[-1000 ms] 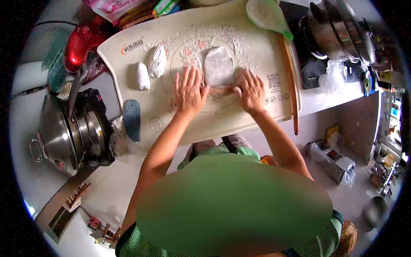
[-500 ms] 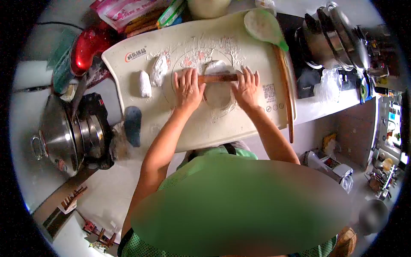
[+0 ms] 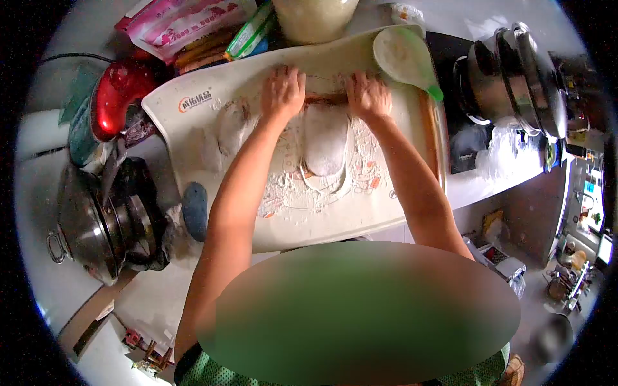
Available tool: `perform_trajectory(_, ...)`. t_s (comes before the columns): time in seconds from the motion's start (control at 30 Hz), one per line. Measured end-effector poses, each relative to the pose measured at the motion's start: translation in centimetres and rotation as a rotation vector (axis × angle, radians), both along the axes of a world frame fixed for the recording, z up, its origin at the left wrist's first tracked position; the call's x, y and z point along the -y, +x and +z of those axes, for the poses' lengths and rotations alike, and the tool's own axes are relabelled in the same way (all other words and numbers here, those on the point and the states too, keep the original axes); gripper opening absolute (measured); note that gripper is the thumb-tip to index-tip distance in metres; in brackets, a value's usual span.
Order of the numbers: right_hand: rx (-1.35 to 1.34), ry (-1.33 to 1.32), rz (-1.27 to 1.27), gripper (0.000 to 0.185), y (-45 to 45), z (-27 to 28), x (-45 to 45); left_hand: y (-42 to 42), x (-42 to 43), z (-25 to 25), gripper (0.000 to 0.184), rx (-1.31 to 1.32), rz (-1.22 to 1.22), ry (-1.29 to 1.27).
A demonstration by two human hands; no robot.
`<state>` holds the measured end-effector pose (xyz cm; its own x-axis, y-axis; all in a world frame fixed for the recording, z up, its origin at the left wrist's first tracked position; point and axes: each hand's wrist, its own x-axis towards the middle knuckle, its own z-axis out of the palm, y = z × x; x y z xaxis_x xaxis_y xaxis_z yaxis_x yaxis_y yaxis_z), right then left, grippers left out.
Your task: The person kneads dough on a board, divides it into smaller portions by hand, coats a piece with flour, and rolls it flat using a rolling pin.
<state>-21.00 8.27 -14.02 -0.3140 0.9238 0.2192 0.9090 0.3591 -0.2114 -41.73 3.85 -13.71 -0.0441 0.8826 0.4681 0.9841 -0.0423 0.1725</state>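
Observation:
A short brown rolling pin (image 3: 326, 99) lies crosswise at the far end of a floury, elongated piece of dough (image 3: 326, 138). My left hand (image 3: 283, 93) is closed over its left end, and my right hand (image 3: 369, 96) over its right end. Both hands are slightly blurred. The dough stretches from the pin towards my body on a cream mat (image 3: 302, 235). Left of my left forearm lie two more floured dough pieces, a larger one (image 3: 233, 125) and a smaller, faint one (image 3: 210, 149). Flour is scattered around the dough's near end.
A green-handled scoop (image 3: 402, 58) sits at the mat's far right corner, above a long wooden stick (image 3: 438, 145) along the right edge. Metal pots (image 3: 515, 80) stand at right, a lidded pan (image 3: 87, 215) at left. A pink bag (image 3: 187, 26) and pale container (image 3: 315, 19) are behind.
Both hands and the rolling pin have moved away from my body, up the mat. The dough now shows as a longer strip on the pin's near side, with flour visible there.

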Motion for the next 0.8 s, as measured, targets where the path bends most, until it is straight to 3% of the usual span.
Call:
perform_trajectory(0.07, -0.109, -0.096, -0.024, 0.028, -0.2, 0.5, 0.2, -0.6, 0.0, -0.5, 0.014, -0.223, -0.103, 0.012)
perform_trajectory(0.1, -0.093, -0.052, 0.000, 0.033, 0.2, 0.1, 0.9, 0.9, 1.1, 3.0, 0.023, -0.054, 0.008, -0.268)
perform_trajectory(0.13, -0.094, -0.046, 0.001, 0.033, 0.7, 0.8, 2.0, 1.5, 2.6, 3.0, 0.023, -0.055, 0.008, -0.261)
perform_trajectory(0.2, -0.097, 0.120, 0.231, 0.039, 2.2, 2.5, 6.4, 2.3, 5.8, 2.0, 0.036, -0.014, 0.026, -0.038)
perform_trajectory(0.27, -0.124, 0.020, 0.303, 0.047, 4.2, 2.3, 10.5, 2.2, 9.1, 1.7, 0.048, 0.032, -0.059, -0.110)
perform_trajectory(0.33, -0.175, 0.000, 0.308, 0.046, 4.6, 2.8, 12.2, 2.7, 8.9, 2.7, 0.046, 0.090, -0.081, -0.142)
perform_trajectory(0.4, -0.143, -0.056, 0.194, 0.043, 4.2, 2.3, 12.3, 3.4, 5.8, 2.5, 0.044, 0.377, -0.115, -0.248)
perform_trajectory(0.47, -0.095, -0.032, 0.169, 0.040, 4.0, 2.4, 12.4, 4.6, 3.9, 2.2, 0.044, 0.326, -0.127, -0.205)
perform_trajectory(0.53, -0.173, 0.014, 0.241, 0.030, 4.3, 3.2, 12.8, 5.4, 2.3, 2.2, 0.047, 0.197, -0.045, -0.487)
perform_trajectory(0.57, -0.157, -0.058, 0.254, 0.031, 5.1, 4.1, 13.3, 5.4, 2.1, 2.2, 0.047, 0.196, -0.051, -0.486)
perform_trajectory(0.67, -0.175, -0.104, 0.254, 0.029, 8.0, 4.4, 15.2, 4.3, 2.3, 3.0, 0.027, 0.415, -0.077, -0.644)
perform_trajectory(0.8, -0.240, -0.167, 0.215, 0.032, 11.1, 6.5, 16.8, 1.5, 2.1, 9.7, 0.026, 0.711, -0.377, -0.767)
